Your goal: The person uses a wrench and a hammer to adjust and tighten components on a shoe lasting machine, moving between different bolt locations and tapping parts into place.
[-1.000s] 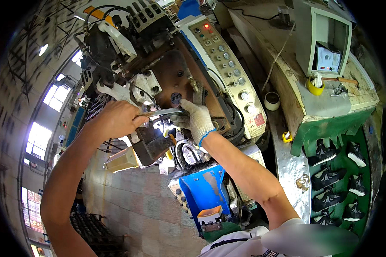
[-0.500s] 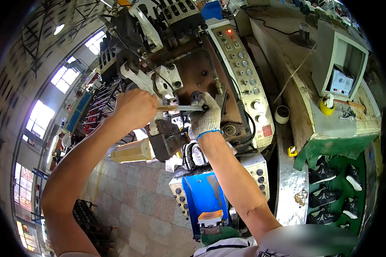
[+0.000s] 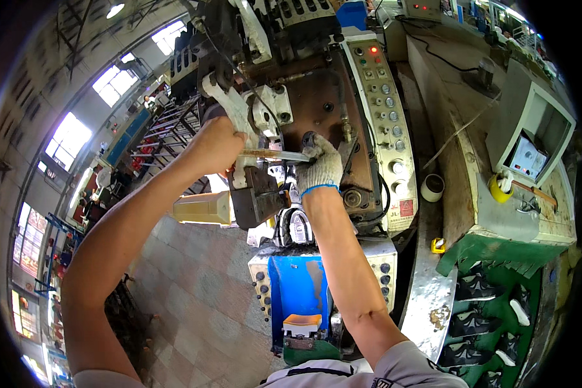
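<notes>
My bare left hand is closed round one end of a flat metal bar, brownish near the fist and shiny toward its far end. That far end reaches my right hand, which wears a white knitted glove with a blue cuff; its fingers are bent round the tip. Beside the glove's fingertips is a dark round knob on the machine's brown metal plate. Below the bar, a white and black shoe sits among the machine parts. The fists partly hide both bar ends.
A cream control panel with buttons and a red light runs along the machine's right. Below stands a blue-fronted unit with black knobs. At right are a worn bench, a yellow cup and several black shoes on green.
The machine and benches sit slightly differently in the picture as the view has shifted. Both hands stay on the bar, which lies more level with its bright end still at the glove.
</notes>
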Demonstrator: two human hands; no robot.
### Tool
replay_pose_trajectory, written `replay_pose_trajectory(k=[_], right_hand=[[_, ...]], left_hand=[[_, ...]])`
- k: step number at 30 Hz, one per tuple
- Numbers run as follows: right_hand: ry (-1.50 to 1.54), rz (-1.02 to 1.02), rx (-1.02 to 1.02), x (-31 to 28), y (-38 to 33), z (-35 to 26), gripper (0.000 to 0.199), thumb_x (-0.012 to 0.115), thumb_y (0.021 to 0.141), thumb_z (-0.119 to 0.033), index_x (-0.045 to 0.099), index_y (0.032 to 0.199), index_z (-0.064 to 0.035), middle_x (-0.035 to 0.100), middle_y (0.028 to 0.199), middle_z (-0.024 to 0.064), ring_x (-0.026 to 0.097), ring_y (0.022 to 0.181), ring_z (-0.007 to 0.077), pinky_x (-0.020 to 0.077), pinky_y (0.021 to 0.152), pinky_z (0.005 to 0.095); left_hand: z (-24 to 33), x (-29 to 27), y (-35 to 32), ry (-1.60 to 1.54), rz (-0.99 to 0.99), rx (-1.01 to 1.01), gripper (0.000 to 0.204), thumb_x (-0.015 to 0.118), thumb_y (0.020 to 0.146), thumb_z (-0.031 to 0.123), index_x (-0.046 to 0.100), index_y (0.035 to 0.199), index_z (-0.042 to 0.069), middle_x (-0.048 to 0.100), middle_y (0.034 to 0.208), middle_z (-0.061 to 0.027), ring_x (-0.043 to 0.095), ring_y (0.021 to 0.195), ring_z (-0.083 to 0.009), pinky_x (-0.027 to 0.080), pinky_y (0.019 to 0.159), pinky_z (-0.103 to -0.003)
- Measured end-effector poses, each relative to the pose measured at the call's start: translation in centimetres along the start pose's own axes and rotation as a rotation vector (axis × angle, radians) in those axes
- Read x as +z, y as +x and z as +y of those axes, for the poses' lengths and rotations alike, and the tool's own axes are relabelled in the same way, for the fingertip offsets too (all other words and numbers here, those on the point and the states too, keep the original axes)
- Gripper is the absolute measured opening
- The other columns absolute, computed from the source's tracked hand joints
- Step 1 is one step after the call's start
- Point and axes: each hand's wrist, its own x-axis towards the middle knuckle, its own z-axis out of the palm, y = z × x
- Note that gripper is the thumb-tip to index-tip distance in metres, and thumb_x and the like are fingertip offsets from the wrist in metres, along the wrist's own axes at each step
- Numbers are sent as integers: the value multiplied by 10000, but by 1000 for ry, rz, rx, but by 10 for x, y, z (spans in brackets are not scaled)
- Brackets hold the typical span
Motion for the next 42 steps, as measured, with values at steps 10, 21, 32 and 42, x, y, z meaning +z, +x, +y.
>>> replay_pose_trajectory(k=[10, 21, 32, 42], right_hand=[[-71, 56, -33, 7, -11, 0, 187, 609, 902, 27, 512, 779, -76, 438, 623, 16, 439, 514, 160, 419, 506, 279], [-94, 38, -20, 7, -11, 0, 231, 623, 895, 23, 499, 737, -91, 432, 613, 9, 449, 521, 157, 423, 511, 286], [-121, 55, -46, 9, -12, 2, 209, 635, 895, 18, 525, 742, -75, 450, 613, 18, 455, 517, 155, 412, 500, 270], [-126, 68, -36, 7, -15, 2, 223, 633, 902, 16, 516, 733, -71, 442, 601, 17, 454, 512, 154, 412, 501, 273]], left_hand=[[-1, 5, -4, -123, 58, -13, 449, 641, 957, 196, 633, 670, -149, 629, 572, -207, 658, 460, -289, 540, 447, -403], [-12, 5, 2, -27, 62, 26, 448, 665, 985, 253, 668, 708, -99, 611, 555, -140, 618, 472, -207, 500, 492, -370], [-16, 9, 2, 15, 90, 38, 413, 675, 986, 273, 705, 730, -49, 623, 566, -99, 602, 490, -155, 474, 506, -339], [-20, 11, -1, -26, 106, 53, 397, 675, 981, 252, 699, 730, -55, 583, 537, -93, 574, 481, -160, 466, 516, -358]])
